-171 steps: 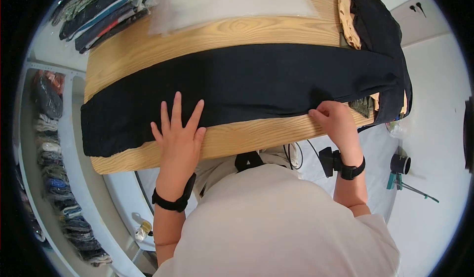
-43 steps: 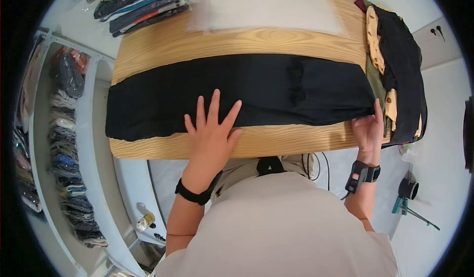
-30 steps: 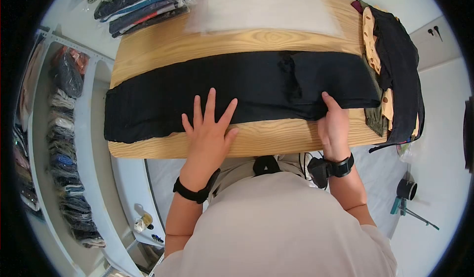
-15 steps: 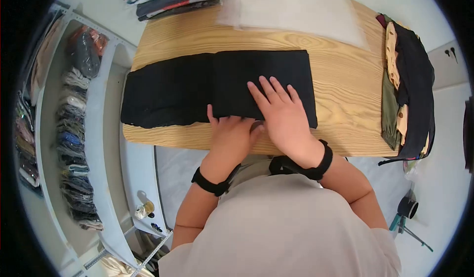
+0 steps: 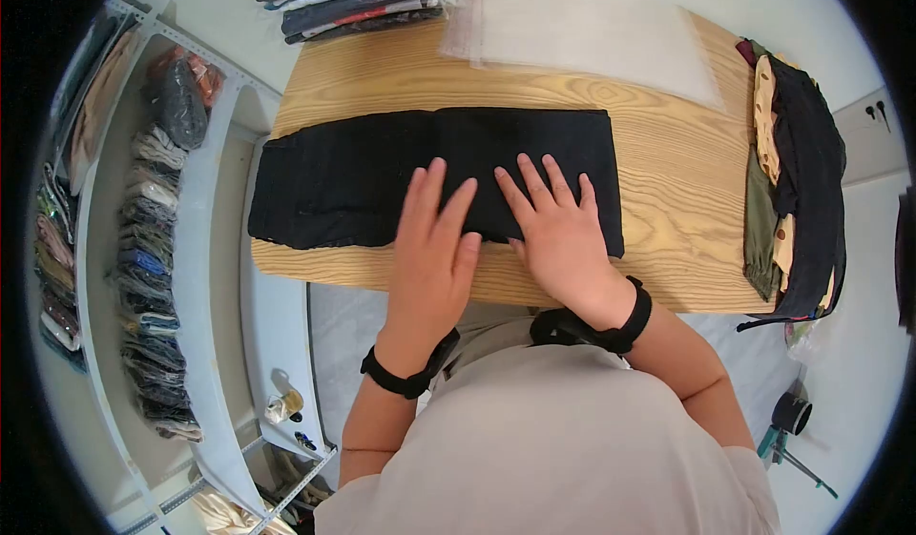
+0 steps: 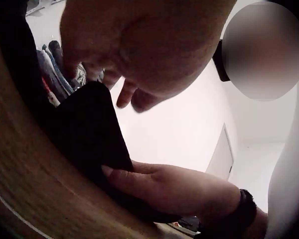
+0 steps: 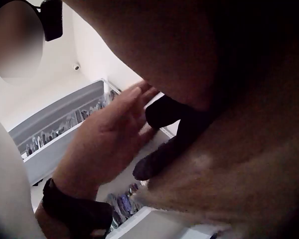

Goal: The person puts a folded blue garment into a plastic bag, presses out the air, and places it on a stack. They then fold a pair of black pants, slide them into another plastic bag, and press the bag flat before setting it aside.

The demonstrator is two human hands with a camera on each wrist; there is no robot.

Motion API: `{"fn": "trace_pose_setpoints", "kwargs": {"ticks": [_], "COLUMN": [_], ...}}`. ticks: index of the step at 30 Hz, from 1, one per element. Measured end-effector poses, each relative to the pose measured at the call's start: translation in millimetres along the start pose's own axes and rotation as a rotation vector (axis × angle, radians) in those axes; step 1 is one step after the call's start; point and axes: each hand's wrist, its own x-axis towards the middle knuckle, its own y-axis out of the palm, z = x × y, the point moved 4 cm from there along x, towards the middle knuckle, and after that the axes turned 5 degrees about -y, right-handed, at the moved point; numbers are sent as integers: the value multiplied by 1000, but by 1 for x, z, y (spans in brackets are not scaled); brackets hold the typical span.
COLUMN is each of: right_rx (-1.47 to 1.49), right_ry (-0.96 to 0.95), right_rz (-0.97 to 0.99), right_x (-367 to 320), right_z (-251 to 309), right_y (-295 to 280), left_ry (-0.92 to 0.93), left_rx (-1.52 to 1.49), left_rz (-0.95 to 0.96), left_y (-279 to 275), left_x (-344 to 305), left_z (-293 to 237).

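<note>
A black garment [image 5: 343, 177] lies across the wooden table in the head view, its right part folded over onto itself. The right hand [image 5: 571, 244] rests on that folded part with fingers spread. Beside it the left hand [image 5: 432, 254], slightly blurred, is over the garment's near edge, fingers extended; contact there cannot be told. In the left wrist view the left hand [image 6: 139, 45] is above the dark cloth [image 6: 87, 129], and the right hand [image 6: 174, 186] touches the cloth. The right wrist view shows the left hand [image 7: 107, 134] beside the cloth's raised folds.
Clear plastic sheets [image 5: 592, 34] lie at the table's back, next to a stack of bagged clothes [image 5: 363, 1]. A pile of garments [image 5: 806, 173] hangs over the right edge of the table [image 5: 677, 192]. Shelves [image 5: 219, 211] with packed clothes stand at the left.
The garment's right part has been folded leftward over the rest. The right hand moved left onto it, after holding its right end. Since half a second ago the left hand has lifted from the near edge, fingers now straight.
</note>
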Motion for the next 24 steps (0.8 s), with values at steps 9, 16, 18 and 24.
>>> {"fn": "trace_pose_setpoints", "kwargs": {"ticks": [9, 16, 18, 24], "right_rx": [90, 142, 153, 13], "right_ry": [21, -108, -157, -156], "right_rz": [46, 41, 5, -36], "right_x": [-27, -12, -3, 7], "right_z": [-55, -1, 9, 19], "right_y": [-12, -19, -5, 2], "left_ry": [-79, 7, -178, -715], "left_rx": [139, 41, -178, -746], "left_rz": [333, 247, 220, -728], "left_y": [25, 18, 0, -60], "left_x": [-3, -5, -8, -58], "left_z": [19, 21, 41, 123]}}
